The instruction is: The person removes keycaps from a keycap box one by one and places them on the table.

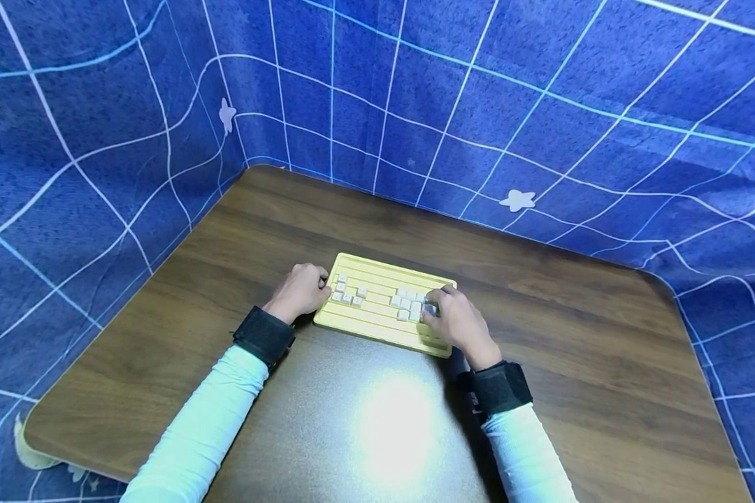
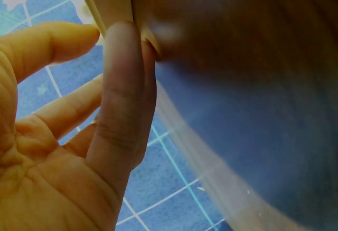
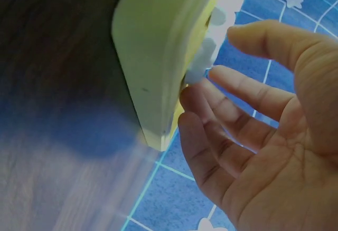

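Observation:
A shallow yellow tray [image 1: 377,330] with raised ridges lies on the table. Several small white blocks [image 1: 346,298], some with dark marks on top, sit in a group at its left end. A second cluster of white blocks [image 1: 407,303] stands toward the right. My left hand [image 1: 297,290] is at the tray's left edge; its straight fingers [image 2: 121,83] touch the side wall, thumb tip near the rim. My right hand [image 1: 461,323] reaches over the right end, thumb apart from the fingers [image 3: 195,102], whose tips are right at a shaded block [image 3: 199,65].
The brown wooden table [image 1: 579,349] extends around the tray, with a bright glare in front. A blue curtain [image 1: 415,91] with white grid lines and stars hangs along the back and sides. Black bands [image 1: 502,388] wrap both wrists.

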`<state>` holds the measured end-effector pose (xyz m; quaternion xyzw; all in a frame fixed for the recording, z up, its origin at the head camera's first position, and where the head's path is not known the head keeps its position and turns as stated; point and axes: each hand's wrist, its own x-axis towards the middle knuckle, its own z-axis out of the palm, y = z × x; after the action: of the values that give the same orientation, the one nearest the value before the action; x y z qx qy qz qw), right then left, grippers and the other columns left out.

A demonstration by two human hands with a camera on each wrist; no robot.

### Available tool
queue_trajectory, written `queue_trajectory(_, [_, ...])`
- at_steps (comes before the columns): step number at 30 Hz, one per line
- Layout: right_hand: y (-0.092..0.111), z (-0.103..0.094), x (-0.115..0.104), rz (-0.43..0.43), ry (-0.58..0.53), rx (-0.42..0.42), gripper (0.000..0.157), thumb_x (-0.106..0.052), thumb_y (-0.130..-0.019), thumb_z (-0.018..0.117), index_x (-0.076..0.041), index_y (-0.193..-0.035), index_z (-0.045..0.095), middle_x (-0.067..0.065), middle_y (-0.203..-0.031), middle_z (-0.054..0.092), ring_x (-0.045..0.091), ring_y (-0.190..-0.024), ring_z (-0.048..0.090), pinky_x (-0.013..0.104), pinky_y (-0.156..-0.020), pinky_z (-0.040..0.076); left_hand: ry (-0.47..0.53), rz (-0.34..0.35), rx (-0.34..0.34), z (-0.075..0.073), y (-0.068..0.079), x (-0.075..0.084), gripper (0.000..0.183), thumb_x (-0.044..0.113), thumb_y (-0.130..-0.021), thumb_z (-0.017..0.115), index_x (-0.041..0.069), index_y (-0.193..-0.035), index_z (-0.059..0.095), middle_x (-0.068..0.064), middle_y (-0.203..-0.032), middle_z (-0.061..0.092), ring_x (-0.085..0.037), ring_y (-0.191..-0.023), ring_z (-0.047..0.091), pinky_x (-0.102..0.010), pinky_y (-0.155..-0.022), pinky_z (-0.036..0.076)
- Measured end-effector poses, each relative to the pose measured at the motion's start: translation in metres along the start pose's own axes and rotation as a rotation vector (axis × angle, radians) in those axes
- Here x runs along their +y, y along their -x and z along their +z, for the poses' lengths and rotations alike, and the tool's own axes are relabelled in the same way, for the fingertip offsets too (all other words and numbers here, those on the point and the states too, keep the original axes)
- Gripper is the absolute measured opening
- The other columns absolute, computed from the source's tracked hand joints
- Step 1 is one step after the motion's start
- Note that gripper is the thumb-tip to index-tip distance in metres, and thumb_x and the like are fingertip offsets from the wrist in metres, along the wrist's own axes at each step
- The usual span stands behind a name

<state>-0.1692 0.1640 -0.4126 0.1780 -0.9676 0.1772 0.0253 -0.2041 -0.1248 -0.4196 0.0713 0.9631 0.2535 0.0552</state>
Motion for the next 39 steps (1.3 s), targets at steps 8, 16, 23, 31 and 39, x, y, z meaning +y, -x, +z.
queue_trajectory(8, [-0.0021,0.0059,0.0019,0.003,0.032,0.004,0.016,-0.01,-0.08,0.068,-0.004,-0.095,0.069,0.016,-0.095,0.064,0.027,-0.082,0.061,0.044,-0.072,0.055,0.045,-0.034,-0.005,0.002,-0.002,0.0003,0.03,0.015,-0.083,0.059,-0.002,-0.106,0.067,-0.015,-0.094,0.071,-0.026,-0.084,0.06,-0.044,-0.077,0.053])
queue_trajectory(16, [-0.0037,0.0077,0.002,0.005,0.014,0.004,0.017,-0.006,-0.08,0.067,-0.001,-0.096,0.07,0.018,-0.099,0.066,0.029,-0.088,0.061,0.045,-0.078,0.055,0.037,-0.062,-0.035,0.0019,-0.0024,0.0029,0.027,0.012,-0.083,0.058,-0.002,-0.104,0.068,-0.017,-0.099,0.07,-0.025,-0.082,0.059,-0.042,-0.075,0.053])
queue_trajectory(23, [-0.0045,0.0073,0.0028,0.022,0.011,-0.033,0.018,-0.006,-0.082,0.066,-0.001,-0.099,0.07,0.018,-0.102,0.066,0.028,-0.09,0.061,0.044,-0.079,0.055,0.033,-0.077,-0.035,0.0018,-0.0024,0.0044,0.026,0.011,-0.083,0.057,-0.001,-0.103,0.069,-0.018,-0.102,0.069,-0.026,-0.083,0.058,-0.044,-0.076,0.053])
queue_trajectory(31, [-0.0041,0.0069,0.003,0.015,0.018,-0.024,0.017,-0.006,-0.082,0.067,-0.001,-0.098,0.07,0.018,-0.101,0.067,0.029,-0.088,0.062,0.044,-0.078,0.055,0.036,-0.094,-0.043,0.002,-0.0037,0.0061,0.026,0.011,-0.084,0.057,-0.002,-0.104,0.068,-0.017,-0.102,0.068,-0.025,-0.08,0.057,-0.041,-0.073,0.052])
queue_trajectory(39, [-0.0035,0.0069,0.0026,0.008,0.007,-0.021,0.015,-0.005,-0.081,0.069,-0.002,-0.095,0.07,0.017,-0.099,0.066,0.028,-0.087,0.062,0.044,-0.079,0.055,0.037,-0.097,-0.056,0.0006,-0.0014,0.0067,0.027,0.011,-0.084,0.057,-0.003,-0.105,0.067,-0.018,-0.1,0.068,-0.024,-0.076,0.057,-0.038,-0.066,0.05])
